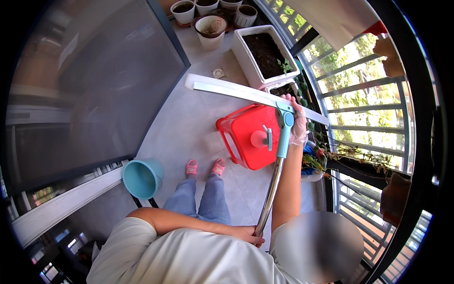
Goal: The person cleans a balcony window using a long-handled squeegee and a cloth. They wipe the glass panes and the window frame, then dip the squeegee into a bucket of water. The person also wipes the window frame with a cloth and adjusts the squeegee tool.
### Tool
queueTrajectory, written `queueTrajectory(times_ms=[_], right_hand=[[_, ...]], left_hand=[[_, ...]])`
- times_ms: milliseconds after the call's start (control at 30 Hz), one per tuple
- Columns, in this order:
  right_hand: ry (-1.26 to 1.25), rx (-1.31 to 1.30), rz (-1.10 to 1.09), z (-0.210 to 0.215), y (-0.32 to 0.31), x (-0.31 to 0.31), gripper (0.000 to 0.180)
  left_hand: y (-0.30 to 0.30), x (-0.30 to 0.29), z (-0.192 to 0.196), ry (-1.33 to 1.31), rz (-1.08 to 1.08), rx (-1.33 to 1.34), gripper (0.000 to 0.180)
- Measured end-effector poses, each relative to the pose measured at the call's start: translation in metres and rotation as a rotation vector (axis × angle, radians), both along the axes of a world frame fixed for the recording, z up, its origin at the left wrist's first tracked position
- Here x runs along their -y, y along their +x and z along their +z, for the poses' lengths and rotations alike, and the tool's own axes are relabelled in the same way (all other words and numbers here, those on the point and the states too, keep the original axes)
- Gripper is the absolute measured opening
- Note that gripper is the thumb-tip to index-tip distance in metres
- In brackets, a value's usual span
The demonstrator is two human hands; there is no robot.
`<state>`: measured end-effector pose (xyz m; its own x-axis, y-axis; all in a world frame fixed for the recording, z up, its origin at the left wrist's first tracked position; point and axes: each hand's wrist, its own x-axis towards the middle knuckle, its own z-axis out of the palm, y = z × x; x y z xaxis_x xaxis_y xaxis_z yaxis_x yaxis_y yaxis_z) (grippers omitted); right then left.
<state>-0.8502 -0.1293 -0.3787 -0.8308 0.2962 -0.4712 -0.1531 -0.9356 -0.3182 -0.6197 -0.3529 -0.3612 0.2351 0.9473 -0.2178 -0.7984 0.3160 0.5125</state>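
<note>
A long squeegee (231,90) with a white blade, teal joint and metal pole spans the middle of the view. My left hand (248,235) is closed round the lower end of its pole, in front of my shirt. At the other end my right hand (298,124), in a clear plastic glove, grips the blade beside the joint, its fingers partly hidden behind it. Under the raised squeegee stands a red plastic stool (246,156). On the stool sits a pink spray bottle (258,138) with a teal trigger, close to the pole.
A teal bucket (142,179) stands at the left near a dark glass panel (94,71). White planters (242,52) and several pots (210,40) line the far end, near a floor drain (218,73). Railings (364,128) with plants run along the right.
</note>
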Motion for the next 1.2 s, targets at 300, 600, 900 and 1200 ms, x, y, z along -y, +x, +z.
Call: queueTrajectory(times_ms=[300, 600, 900, 1200], right_hand=[[0.121, -0.207, 0.042, 0.021, 0.007, 0.019, 0.029], [0.966, -0.025, 0.429, 0.027, -0.033, 0.021, 0.048], [1.572, -0.029, 0.765, 0.067, -0.080, 0.072, 0.021], [1.516, -0.120, 0.797, 0.066, -0.082, 0.078, 0.023]], left_hand=[[-0.016, 0.013, 0.008, -0.131, 0.110, -0.042, 0.020], [-0.052, 0.032, 0.029, -0.133, 0.164, 0.616, 0.019], [-0.057, 0.050, 0.043, -0.137, 0.294, 0.396, 0.021], [-0.044, 0.052, 0.042, -0.112, 0.328, 0.383, 0.024]])
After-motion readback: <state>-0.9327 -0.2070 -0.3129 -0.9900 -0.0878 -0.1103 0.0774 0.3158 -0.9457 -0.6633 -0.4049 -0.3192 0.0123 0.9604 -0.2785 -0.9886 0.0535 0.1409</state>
